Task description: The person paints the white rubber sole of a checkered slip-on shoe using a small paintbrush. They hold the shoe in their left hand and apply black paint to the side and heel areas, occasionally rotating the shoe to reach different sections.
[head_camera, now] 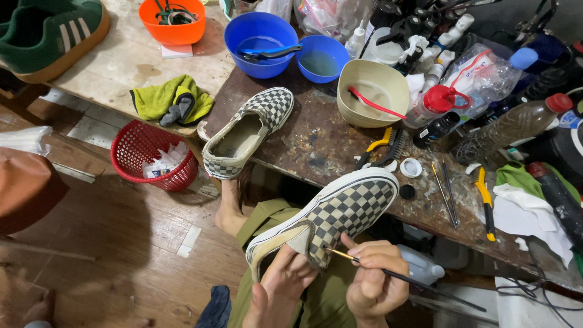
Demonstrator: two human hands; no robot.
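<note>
My left hand (279,288) grips the heel end of a checkered slip-on shoe (340,212) and holds it over my lap, toe pointing up and right. My right hand (373,279) pinches a thin paintbrush (401,276) whose tip touches the shoe's side near the opening. The matching checkered shoe (246,130) lies on the edge of the stained worktable (322,146), opening up.
On the table stand blue bowls (261,36), an orange bowl (173,21), a beige bowl (371,91) with a red brush, bottles (510,124), wire brushes (388,146) and rags. A green towel (173,100) lies at the left. A red basket (149,155) sits on the wooden floor.
</note>
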